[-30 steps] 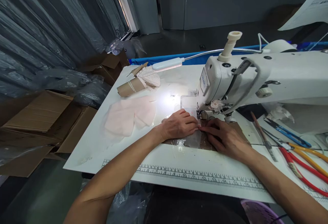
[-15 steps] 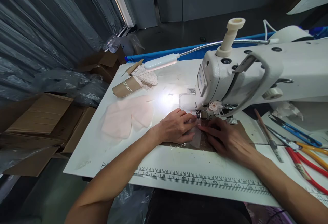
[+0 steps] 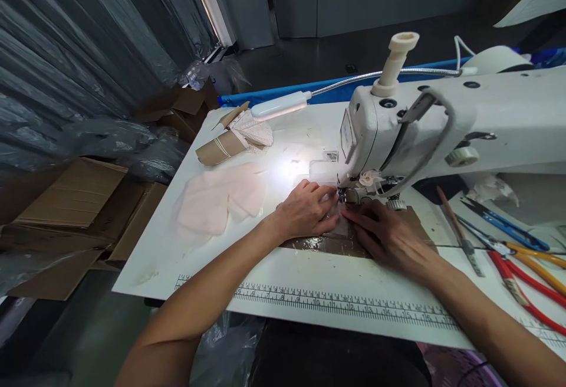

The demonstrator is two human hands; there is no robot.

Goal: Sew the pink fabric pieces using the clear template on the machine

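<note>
A white sewing machine [image 3: 442, 121] stands on the white table [image 3: 274, 281]. My left hand [image 3: 307, 210] lies flat beside the presser foot [image 3: 351, 196], fingers pressing a small pale fabric piece [image 3: 340, 225] that is mostly hidden under both hands. My right hand [image 3: 389, 236] presses the same piece from the right, index finger pointing toward the needle. Under the hands a brown taped patch [image 3: 327, 244] covers the table. The fingers of both hands nearly touch just in front of the foot.
Pale pink fabric pieces [image 3: 216, 198] lie to the left, a cardboard roll with lace [image 3: 234, 139] behind them. A gooseneck lamp [image 3: 283, 105] lights the needle area. Scissors and pliers [image 3: 517, 263] lie at right. Cardboard boxes [image 3: 75, 210] stand beside the table. A printed ruler [image 3: 345, 307] runs along the front edge.
Both hands slid slightly away from me toward the presser foot, feeding the pale piece under it; less of the piece shows in front of the hands. The view shifted a little.
</note>
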